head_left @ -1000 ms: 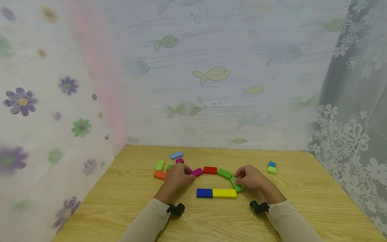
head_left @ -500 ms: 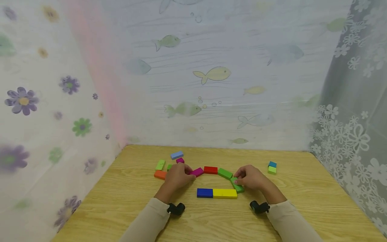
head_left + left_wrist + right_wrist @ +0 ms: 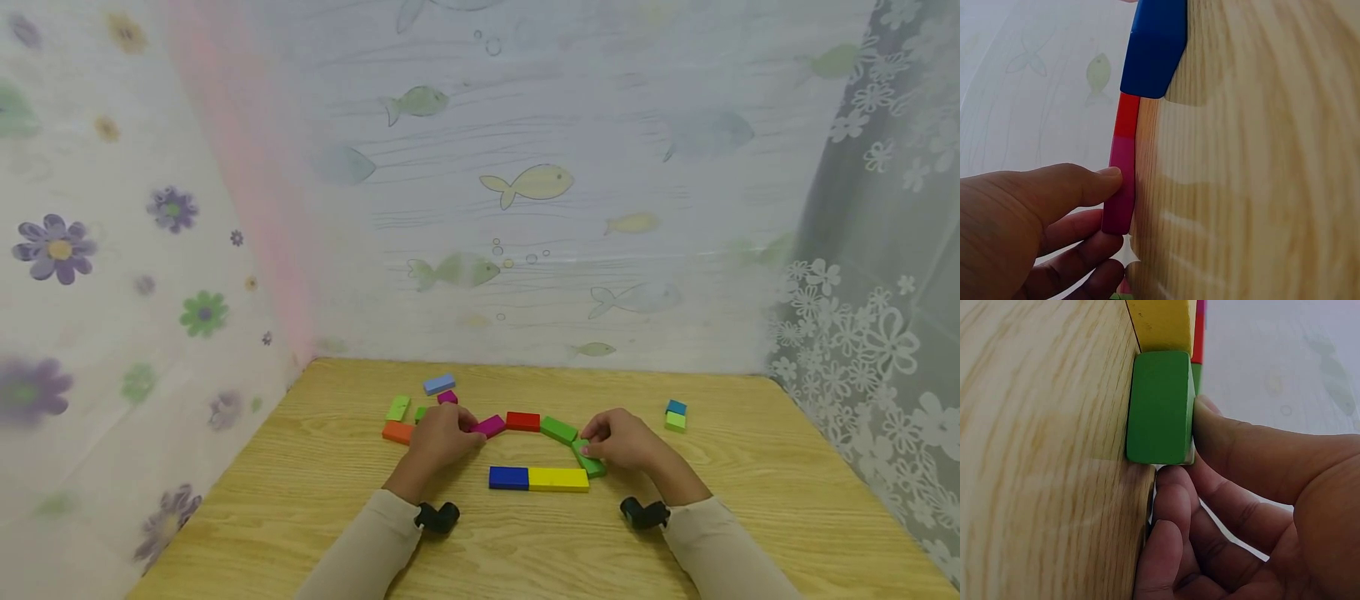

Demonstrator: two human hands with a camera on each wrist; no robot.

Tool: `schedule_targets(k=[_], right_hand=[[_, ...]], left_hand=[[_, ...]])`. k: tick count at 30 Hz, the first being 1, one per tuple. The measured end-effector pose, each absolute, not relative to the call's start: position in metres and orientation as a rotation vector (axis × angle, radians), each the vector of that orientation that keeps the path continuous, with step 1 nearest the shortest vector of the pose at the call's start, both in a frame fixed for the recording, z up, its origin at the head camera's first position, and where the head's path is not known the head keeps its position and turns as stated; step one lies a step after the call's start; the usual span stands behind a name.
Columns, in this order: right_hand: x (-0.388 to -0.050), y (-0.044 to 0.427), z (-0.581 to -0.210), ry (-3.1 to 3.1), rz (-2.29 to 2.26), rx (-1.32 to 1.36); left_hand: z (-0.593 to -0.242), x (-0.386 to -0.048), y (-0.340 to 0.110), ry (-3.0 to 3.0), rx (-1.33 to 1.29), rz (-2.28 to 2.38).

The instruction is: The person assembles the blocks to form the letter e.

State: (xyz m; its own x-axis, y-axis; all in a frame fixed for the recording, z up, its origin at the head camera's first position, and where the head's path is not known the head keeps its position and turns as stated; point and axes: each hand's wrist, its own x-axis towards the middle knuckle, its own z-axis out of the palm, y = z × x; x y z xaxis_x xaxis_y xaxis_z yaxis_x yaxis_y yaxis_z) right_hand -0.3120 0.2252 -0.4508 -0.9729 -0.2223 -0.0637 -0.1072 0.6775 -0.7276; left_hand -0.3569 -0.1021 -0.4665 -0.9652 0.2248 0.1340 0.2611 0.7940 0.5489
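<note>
My left hand [image 3: 442, 435] holds the outer end of a magenta block [image 3: 490, 427]; in the left wrist view its thumb lies on that block [image 3: 1120, 187] with fingers at the end. On the other side, my right hand [image 3: 625, 442] pinches a slanted green block [image 3: 591, 464], whose end face [image 3: 1160, 406] fills the middle of the right wrist view. Between these two, a red block [image 3: 522, 422] and another green block [image 3: 558, 430] continue the curved row. In front lies a straight pair, a dark blue block [image 3: 508, 477] and a longer yellow block [image 3: 558, 479], the yellow reaching the slanted green one.
Left of the row lie an orange block [image 3: 397, 432], a lime block [image 3: 398, 408], a light blue block [image 3: 439, 384], a small magenta block [image 3: 447, 397] and a half-hidden green block [image 3: 421, 413]. At the right sit a blue block [image 3: 676, 407] and a lime block [image 3: 676, 423].
</note>
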Motion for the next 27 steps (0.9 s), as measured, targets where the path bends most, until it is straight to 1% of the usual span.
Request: schedule_targets(k=[22,27], right_hand=[[-0.312,0.226,-0.451,2.736,-1.191,-0.288],[-0.312,0.226,-0.45,2.736,-1.189,-0.286]], left_hand=[[-0.463,-0.355,-0.102,-2.937,-0.376,-0.931],[-0.454,-0.355,-0.102,-2.92,-0.345,-0.977]])
